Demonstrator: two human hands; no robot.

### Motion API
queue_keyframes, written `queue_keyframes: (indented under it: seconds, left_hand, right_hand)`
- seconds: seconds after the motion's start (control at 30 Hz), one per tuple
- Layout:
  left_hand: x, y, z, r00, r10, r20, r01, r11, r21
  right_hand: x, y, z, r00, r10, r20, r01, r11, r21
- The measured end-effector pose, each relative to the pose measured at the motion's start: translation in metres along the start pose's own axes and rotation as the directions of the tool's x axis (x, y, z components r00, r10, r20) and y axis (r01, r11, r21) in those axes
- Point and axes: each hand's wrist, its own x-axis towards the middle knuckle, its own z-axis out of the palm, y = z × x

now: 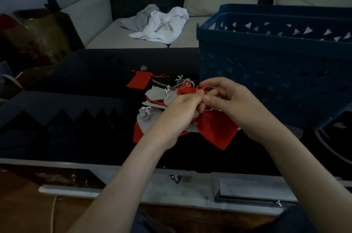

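Red pouch [217,128] held just above black bench [85,118], close in front of me. My left hand [182,110] grips gathered neck; my right hand [228,103] pinches red cord [205,87]. Likely light, soft, limp cloth: hold at neck, not body. Behind: heap of grey pouches [154,93]. Farther right: blue basket [266,72].

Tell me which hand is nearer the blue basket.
Right. The right hand is beside the blue basket, at its near corner; the left hand is farther left. Both grip the red pouch.

No legible text — labels, numbers, signs.
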Motion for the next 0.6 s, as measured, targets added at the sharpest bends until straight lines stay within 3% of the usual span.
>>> queue_keyframes:
  seconds: [0.13,0.3,0.43,0.5,0.6]
  left_hand:
    - [0.003,-0.002,0.001,0.998,-0.055,-0.023,0.054,0.998,-0.010]
    - [0.008,-0.006,-0.002,0.976,-0.173,-0.130,0.155,0.978,-0.143]
    - [0.009,-0.005,-0.001,0.986,-0.149,-0.073,0.122,0.951,-0.285]
    - [0.008,-0.004,0.000,0.992,-0.114,-0.060,0.091,0.948,-0.305]
    - [0.008,-0.005,-0.001,0.992,-0.098,-0.083,0.065,0.939,-0.336]
  right_hand:
    - [0.002,0.001,0.004,0.987,-0.060,-0.152,0.059,0.998,-0.014]
    - [0.002,0.003,0.003,0.982,-0.015,-0.189,0.016,1.000,0.002]
    - [0.003,-0.001,0.004,0.963,-0.028,-0.269,0.057,0.993,0.101]
    - [0.002,-0.001,0.007,0.971,0.010,-0.237,0.040,0.978,0.207]
    - [-0.001,0.004,0.013,0.995,0.061,-0.076,-0.050,0.990,0.134]
